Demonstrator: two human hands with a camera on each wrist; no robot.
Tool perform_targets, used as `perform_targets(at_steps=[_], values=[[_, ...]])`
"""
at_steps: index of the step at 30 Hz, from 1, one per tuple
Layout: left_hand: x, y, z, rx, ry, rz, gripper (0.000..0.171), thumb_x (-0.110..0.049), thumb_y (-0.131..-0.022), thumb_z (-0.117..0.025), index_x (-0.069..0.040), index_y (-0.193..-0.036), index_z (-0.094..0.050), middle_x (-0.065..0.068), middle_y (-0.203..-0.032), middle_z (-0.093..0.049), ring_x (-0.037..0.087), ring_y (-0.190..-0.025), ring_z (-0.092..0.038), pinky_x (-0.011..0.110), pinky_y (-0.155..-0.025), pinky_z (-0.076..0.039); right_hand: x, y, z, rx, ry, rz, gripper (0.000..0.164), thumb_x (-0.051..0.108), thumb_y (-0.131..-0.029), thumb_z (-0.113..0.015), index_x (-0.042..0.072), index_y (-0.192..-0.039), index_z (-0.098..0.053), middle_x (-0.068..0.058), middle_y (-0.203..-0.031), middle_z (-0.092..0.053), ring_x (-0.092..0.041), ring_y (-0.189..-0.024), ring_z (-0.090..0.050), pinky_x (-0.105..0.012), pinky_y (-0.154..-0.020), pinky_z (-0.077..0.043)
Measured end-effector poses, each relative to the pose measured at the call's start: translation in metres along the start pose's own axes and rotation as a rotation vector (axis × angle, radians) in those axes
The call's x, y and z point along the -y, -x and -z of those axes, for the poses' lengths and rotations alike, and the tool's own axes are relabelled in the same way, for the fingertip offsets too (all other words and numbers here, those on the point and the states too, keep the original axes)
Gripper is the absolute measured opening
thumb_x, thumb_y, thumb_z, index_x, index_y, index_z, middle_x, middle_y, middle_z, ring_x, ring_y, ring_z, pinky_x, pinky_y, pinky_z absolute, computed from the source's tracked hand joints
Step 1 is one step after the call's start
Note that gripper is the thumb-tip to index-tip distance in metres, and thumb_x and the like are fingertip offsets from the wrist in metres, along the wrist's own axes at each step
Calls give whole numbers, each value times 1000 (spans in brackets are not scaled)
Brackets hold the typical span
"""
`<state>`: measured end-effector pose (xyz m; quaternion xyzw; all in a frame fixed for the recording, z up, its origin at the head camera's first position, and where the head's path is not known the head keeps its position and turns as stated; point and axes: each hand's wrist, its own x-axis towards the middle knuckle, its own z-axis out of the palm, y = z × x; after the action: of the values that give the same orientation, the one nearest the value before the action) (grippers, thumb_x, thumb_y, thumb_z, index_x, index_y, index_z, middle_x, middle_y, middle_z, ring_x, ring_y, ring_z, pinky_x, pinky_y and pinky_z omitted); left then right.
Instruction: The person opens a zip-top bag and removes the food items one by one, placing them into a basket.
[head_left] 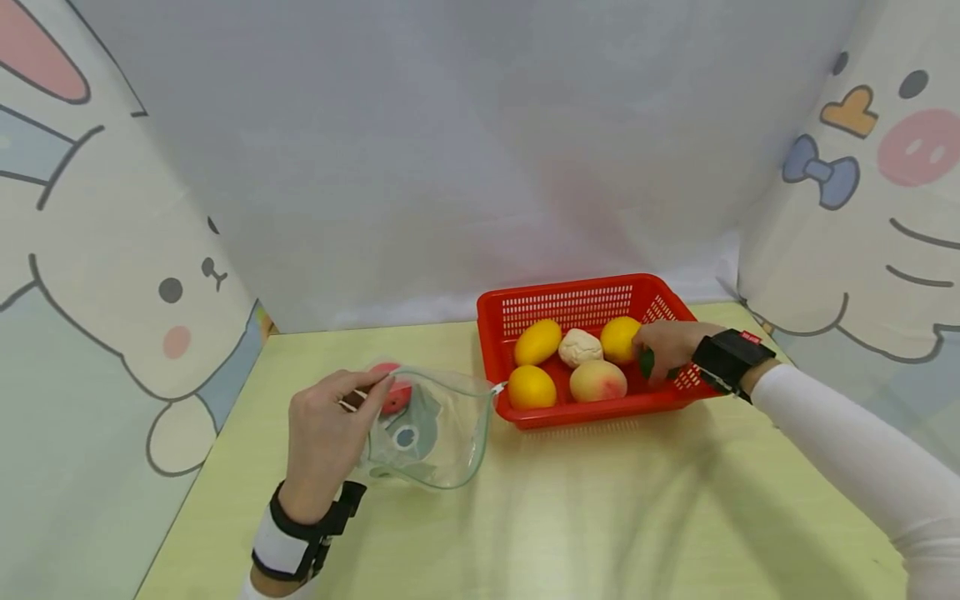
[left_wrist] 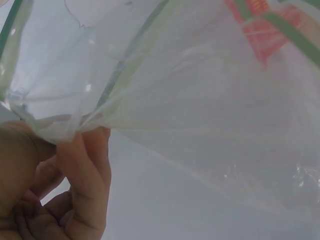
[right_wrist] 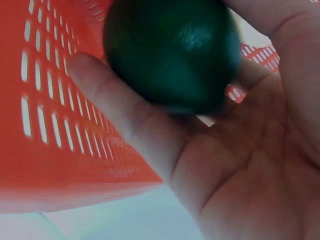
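My left hand point(head_left: 326, 437) pinches the rim of a clear plastic bag point(head_left: 457, 442) with green edging; the bag's mouth gapes toward the right. Through the plastic a red item point(head_left: 395, 400) shows, its kind unclear. In the left wrist view, thumb and fingers point(left_wrist: 85, 175) squeeze the film. My right hand point(head_left: 670, 343) reaches into the right end of a red basket point(head_left: 585, 414). It holds a dark green, lime-like fruit point(right_wrist: 172, 55), with fingers and thumb around it. From the head view the hand hides most of this fruit.
Inside the basket lie a yellow mango-like fruit point(head_left: 537, 342), a cream lumpy piece point(head_left: 581, 347), a peach point(head_left: 598, 381), an orange-yellow round fruit point(head_left: 532, 387) and a yellow fruit point(head_left: 619, 338) beside my right hand. Printed cloth walls surround the pale green table point(head_left: 570, 517).
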<state>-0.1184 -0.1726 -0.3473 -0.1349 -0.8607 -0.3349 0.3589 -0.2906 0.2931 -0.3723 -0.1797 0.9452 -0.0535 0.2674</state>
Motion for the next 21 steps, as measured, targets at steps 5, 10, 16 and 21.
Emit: perform_targets(at_steps=[5, 10, 16, 21], values=[[0, -1, -1, -3, 1, -9, 10, -4, -84, -87, -7, -94, -86, 6, -77, -80, 18, -58, -70, 10, -60, -53, -1, 3, 0, 3, 3, -19, 44, 17, -81, -92, 3, -117, -69, -13, -112, -67, -29, -98, -55, -43, -89, -57], [1, -1, -2, 1, -1, -7, 12, -4, -83, -88, -6, -95, -86, 6, -77, -80, 17, -58, -70, 10, -60, -53, 5, 5, 2, -59, 52, 21, 43, 17, -85, -89, 1, -120, -70, -13, -110, -70, -27, -95, -59, -47, -93, -60], [2, 0, -3, -4, -3, -9, 12, -5, -82, -89, -5, -94, -86, 7, -79, -81, 17, -58, -70, 8, -60, -52, 46, 20, 8, -278, 144, 131, 42, 22, -90, -85, 3, -126, -71, -14, -117, -76, -30, -104, -69, -54, -97, -62], [2, 0, -2, -11, -13, 0, 12, -6, -82, -90, -5, -94, -85, 7, -79, -81, 16, -57, -69, 7, -61, -51, 104, 41, 4, -413, 160, 283, 38, 23, -92, -84, 9, -125, -74, -9, -118, -76, -27, -105, -70, -48, -97, -63]])
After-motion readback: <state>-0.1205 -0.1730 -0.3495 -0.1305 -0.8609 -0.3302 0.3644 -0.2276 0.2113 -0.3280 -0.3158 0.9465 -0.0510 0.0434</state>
